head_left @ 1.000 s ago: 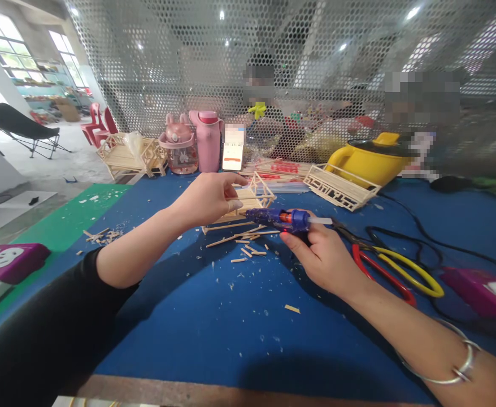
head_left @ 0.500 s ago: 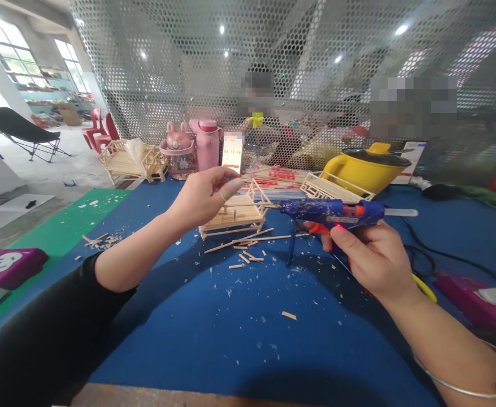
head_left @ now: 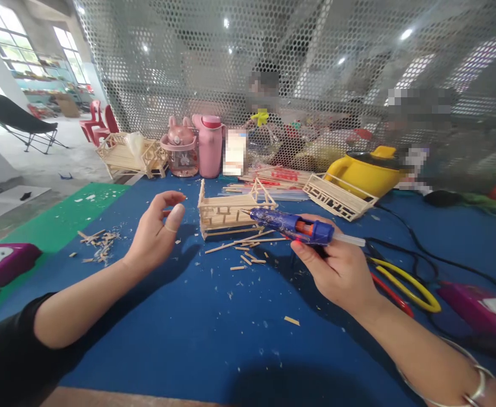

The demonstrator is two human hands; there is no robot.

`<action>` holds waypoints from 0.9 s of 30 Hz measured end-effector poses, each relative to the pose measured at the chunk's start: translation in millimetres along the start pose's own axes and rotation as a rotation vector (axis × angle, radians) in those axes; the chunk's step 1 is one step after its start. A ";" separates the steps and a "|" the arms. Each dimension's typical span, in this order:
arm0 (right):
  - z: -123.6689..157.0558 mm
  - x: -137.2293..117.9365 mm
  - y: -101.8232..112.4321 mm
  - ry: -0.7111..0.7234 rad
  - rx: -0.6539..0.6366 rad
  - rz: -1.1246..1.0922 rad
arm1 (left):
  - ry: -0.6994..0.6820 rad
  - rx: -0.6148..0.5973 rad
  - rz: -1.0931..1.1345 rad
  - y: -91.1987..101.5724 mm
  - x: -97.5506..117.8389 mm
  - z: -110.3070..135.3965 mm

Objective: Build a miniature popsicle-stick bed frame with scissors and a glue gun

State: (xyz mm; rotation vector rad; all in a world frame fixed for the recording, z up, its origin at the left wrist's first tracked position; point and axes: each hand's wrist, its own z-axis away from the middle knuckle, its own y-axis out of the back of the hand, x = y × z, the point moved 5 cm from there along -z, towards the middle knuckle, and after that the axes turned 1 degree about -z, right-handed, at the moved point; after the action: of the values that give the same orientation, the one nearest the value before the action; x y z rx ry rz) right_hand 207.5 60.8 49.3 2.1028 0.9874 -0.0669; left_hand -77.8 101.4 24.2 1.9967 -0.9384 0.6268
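My right hand is wrapped round a blue hot glue gun with a clear glue stick poking from its back end. The gun's nozzle points left, in front of a small model made of wooden sticks; whether it touches cannot be told. To the left of that model, my left hand hovers with fingers curved and apart, holding nothing. Short cut stick pieces and longer sticks lie on the blue table mat before the model.
Behind stand a pink bottle, a rabbit-eared jar, a phone and a yellow pot. Other stick models are at the back left and right. Yellow-handled pliers and black cables lie right.
My left hand has drawn back left and down, away from the model. My right hand has moved the glue gun left and tilted it, bringing its nozzle across the model's front.
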 end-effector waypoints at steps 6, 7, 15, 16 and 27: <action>-2.9 -2.5 -3.8 0.021 -0.002 0.020 | 0.003 -0.069 0.098 -11.5 7.0 2.0; -3.6 -3.1 -4.2 0.025 -0.005 0.025 | 0.008 -0.080 0.098 -12.3 7.5 2.7; -6.2 -5.6 -5.7 0.062 -0.009 0.065 | 0.024 -0.119 0.101 -15.4 5.4 5.4; -6.1 -5.6 -5.7 0.069 -0.006 0.068 | 0.025 -0.119 0.104 -15.6 5.1 5.4; -6.5 -6.6 -5.7 0.093 0.003 0.086 | 0.005 -0.109 0.132 -17.1 3.2 5.5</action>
State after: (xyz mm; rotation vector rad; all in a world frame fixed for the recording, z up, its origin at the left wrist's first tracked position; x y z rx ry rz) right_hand 197.3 63.2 52.4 2.1648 0.9505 0.0730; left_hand -61.7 102.0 15.4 1.8476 -1.0852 0.6391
